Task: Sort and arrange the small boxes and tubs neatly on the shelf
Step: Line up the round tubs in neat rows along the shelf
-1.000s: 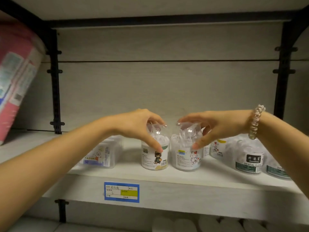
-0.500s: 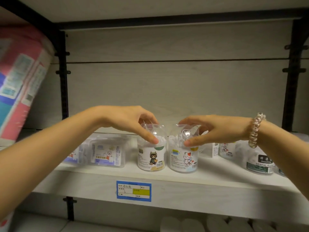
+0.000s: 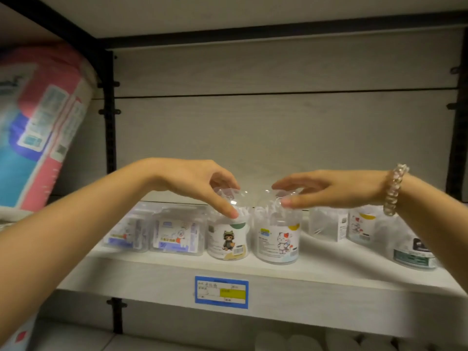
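Pale shelf (image 3: 157, 274) holds both tubs upright, narrowly apart: my left hand (image 3: 187, 181) grips the monkey tub (image 3: 228, 240) by its dome from above, my right hand (image 3: 329, 188) grips the cat tub (image 3: 277, 243) likewise.

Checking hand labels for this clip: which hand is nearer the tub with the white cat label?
Right. The right hand grips the cat tub from above; the left hand holds the neighbouring tub to its left.
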